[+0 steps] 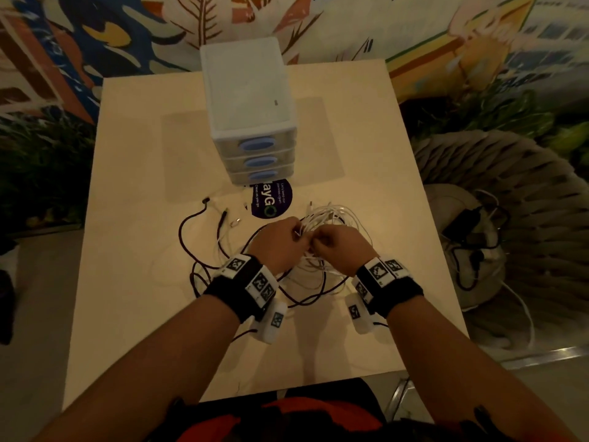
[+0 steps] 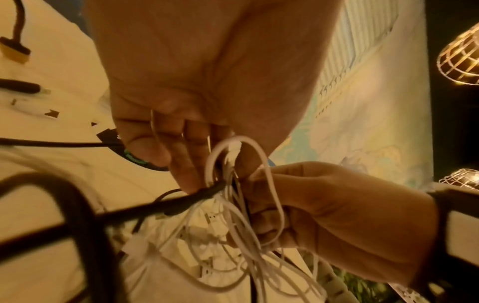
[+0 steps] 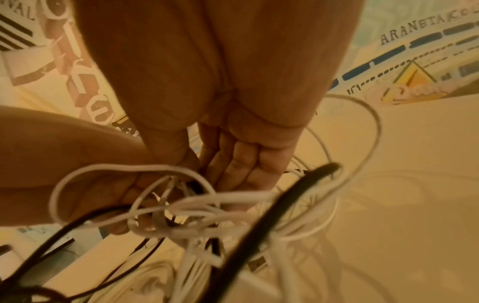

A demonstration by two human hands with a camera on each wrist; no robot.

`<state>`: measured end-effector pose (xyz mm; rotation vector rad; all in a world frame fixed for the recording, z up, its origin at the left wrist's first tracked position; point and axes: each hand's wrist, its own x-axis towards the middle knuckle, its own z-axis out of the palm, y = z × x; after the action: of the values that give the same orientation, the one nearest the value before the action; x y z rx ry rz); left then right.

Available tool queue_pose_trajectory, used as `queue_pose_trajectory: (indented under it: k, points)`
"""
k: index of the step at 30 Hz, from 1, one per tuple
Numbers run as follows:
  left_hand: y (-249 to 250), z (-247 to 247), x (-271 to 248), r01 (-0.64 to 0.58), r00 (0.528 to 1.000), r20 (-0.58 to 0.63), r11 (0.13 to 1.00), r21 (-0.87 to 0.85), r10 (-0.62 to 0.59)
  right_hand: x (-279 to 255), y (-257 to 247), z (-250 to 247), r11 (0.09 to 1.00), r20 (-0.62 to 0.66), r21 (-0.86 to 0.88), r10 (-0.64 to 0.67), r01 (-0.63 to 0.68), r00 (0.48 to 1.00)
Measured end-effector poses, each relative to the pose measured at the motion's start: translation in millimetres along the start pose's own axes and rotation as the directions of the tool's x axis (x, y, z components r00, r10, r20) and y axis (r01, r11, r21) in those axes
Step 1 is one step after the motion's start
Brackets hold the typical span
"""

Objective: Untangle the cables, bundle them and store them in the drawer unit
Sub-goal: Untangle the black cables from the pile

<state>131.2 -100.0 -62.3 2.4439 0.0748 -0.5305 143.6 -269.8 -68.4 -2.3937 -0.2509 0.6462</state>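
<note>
Both hands (image 1: 310,242) curled, pinching tangled cables (image 1: 322,218)

Both forearms were bare. Each wrist wore a wide black band (image 1: 237,290) carrying white blocks printed with black-and-white square code markers — the right band (image 1: 395,290) matched the left. A white camera housing (image 1: 271,325) hung under the left wrist, and another (image 1: 358,314) under the right. At the bottom edge, dark clothing with a red-orange patch (image 1: 287,419) showed.

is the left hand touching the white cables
Touching. The left wrist view shows the left hand with fingertips curled round the white cables, pinching the strands, where the right hand also grips them.
</note>
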Motion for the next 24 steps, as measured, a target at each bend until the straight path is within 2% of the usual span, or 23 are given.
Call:
queue_pose_trajectory:
  k: [4,8,10,12,15,16,18,20,22,24]
  points:
    - [-2.3,0.9,-2.5,-0.078,0.994,-0.083,0.997,0.003,0.078,-5.3,3.0,3.5,0.999,-0.070,0.014,0.035,-0.034,0.997]
    - [-11.7,-7.1,-4.7,-0.059,0.985,-0.166,0.998,-0.033,0.053,-11.7,2.9,-6.7,0.997,-0.161,0.074,0.036,-0.024,0.986]
    - [-18.1,-11.7,-6.1,-0.030,0.989,-0.148,0.999,-0.034,0.025,-15.1,4.8,-13.8,0.990,-0.122,0.138,0.019,-0.002,0.992]
    - [-21.6,-12.9,-7.5,-0.023,0.981,-0.194,1.000,-0.018,0.019,-17.6,6.2,-17.4,0.959,-0.067,0.282,0.005,0.014,0.998]
    - [-17.9,-12.1,-8.0,-0.198,0.903,-0.362,0.972,0.129,0.232,-19.3,2.3,-15.7,0.898,-0.037,0.440,-0.015,0.029,0.999]
    - [-14.2,-12.8,-7.8,-0.257,0.877,-0.366,0.948,0.189,0.311,-20.4,-0.6,-14.9,0.896,-0.044,0.442,-0.016,0.034,0.999]
    - [-8.1,-13.5,-5.4,-0.335,0.859,-0.296,0.896,0.291,0.417,-23.2,-6.1,-13.5,0.894,-0.070,0.443,-0.046,0.072,0.996]
    - [-7.8,-14.3,-2.5,-0.387,0.848,-0.246,0.866,0.318,0.469,-26.6,-9.8,-14.1,0.890,-0.077,0.437,-0.106,0.129,0.991]
    - [-12.1,-15.4,0.6,-0.428,0.827,-0.251,0.853,0.297,0.503,-29.3,-9.1,-14.1,0.887,-0.055,0.433,-0.151,0.160,0.987]
    - [-14.5,-19.9,3.5,-0.450,0.813,-0.255,0.843,0.295,0.523,-29.4,-3.7,-14.9,0.852,-0.024,0.517,-0.079,0.080,0.997]
